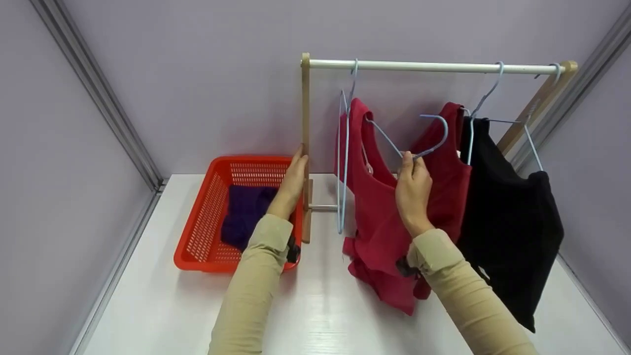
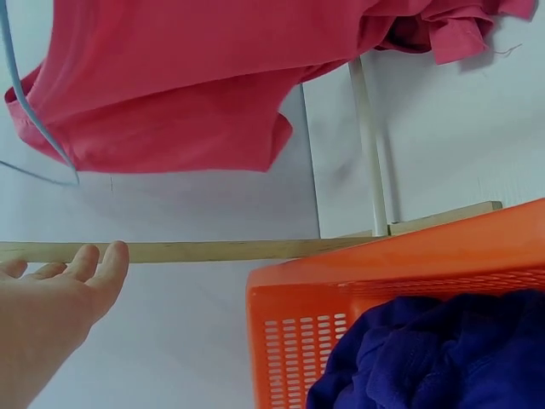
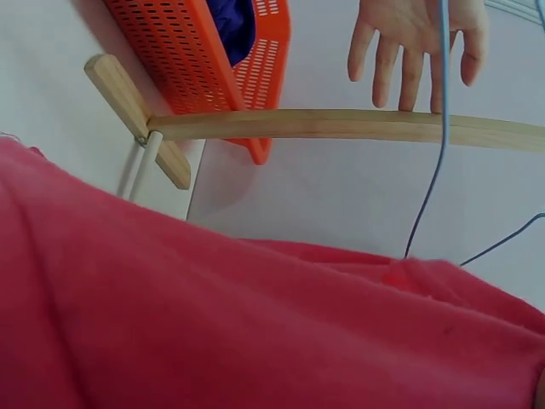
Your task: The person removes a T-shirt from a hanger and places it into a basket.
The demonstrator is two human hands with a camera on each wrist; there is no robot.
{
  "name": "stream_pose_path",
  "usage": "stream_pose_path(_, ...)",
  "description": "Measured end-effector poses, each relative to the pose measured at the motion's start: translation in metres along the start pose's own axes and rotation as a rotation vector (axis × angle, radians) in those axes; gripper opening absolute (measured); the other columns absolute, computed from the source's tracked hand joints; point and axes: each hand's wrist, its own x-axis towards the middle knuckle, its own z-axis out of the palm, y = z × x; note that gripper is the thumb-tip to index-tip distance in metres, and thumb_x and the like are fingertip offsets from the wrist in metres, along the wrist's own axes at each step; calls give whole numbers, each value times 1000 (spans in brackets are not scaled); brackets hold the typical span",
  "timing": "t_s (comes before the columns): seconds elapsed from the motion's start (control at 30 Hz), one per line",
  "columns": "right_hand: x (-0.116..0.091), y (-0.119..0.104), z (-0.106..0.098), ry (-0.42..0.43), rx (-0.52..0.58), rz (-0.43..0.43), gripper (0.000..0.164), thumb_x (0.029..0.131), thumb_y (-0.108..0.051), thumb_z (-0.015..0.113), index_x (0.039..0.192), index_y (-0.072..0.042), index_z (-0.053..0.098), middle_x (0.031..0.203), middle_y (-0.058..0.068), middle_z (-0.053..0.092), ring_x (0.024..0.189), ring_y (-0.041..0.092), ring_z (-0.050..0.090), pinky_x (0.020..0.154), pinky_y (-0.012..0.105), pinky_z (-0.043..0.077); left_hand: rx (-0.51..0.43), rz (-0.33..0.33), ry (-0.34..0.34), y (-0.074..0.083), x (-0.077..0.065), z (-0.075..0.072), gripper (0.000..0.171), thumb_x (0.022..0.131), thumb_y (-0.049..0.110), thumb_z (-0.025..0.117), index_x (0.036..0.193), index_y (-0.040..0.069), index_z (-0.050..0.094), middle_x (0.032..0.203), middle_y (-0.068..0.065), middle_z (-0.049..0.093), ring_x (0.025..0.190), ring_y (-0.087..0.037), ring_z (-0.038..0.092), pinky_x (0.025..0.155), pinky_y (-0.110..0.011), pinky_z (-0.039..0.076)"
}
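My left hand (image 1: 292, 185) rests its nearly straight fingers against the left wooden post (image 1: 305, 108) of a clothes rack; in the right wrist view, those fingers (image 3: 410, 81) are spread at the post. Between thumb and fingers, my right hand (image 1: 414, 195) pinches a light blue wire hanger (image 1: 387, 138) just under its hook, which is off the rod. A pink sleeveless top (image 1: 374, 212) hangs from this hanger, its lower part bunched near the table. Just left of the top, another blue hanger (image 1: 346, 172) hangs from the white rod (image 1: 419, 65).
A dark red garment (image 1: 451, 192) and a black garment (image 1: 512, 222) hang at the rack's right. Left of the rack, an orange-red perforated basket (image 1: 197, 231) holds dark purple cloth (image 1: 244, 212). Pale walls enclose the white table (image 1: 315, 305).
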Motion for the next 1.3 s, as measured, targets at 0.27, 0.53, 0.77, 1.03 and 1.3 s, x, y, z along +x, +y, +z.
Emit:
stream_pose_path(0.27,-3,10,1,-48,8,88,36,102,-27,38,109,-1,61,66,-11,60,62,1,54,63,14,45,52,-8,31,0,0,2,57,100,32,34,153,20,16,160,-5,16,148,-25,15,121,-42,13)
stream_pose_path(0.53,-7,17,1,-83,5,163,35,102,-24,39,108,1,64,71,-10,58,69,6,53,70,19,46,46,-13,45,-2,-1,3,57,100,32,36,152,23,17,160,-5,17,148,-25,15,120,-43,14)
stream_pose_path(0.77,-10,24,1,-104,18,192,35,101,-22,41,101,3,65,63,-12,52,65,2,52,69,17,40,176,72,145,-4,2,6,58,95,22,48,149,15,28,153,-13,33,141,-29,33,116,-42,28)
stream_pose_path(1.03,-14,30,-1,-111,6,207,33,97,-19,43,98,3,67,56,-9,46,55,3,48,60,17,40,594,272,304,-1,1,16,40,91,12,57,130,8,57,133,-15,56,124,-30,53,103,-41,43)
stream_pose_path(1.3,-16,35,-9,-121,33,226,33,96,-18,45,94,6,67,57,-10,46,58,1,43,63,17,36,911,410,213,3,-3,18,34,95,12,52,128,15,59,137,-10,54,124,-30,54,97,-45,48)
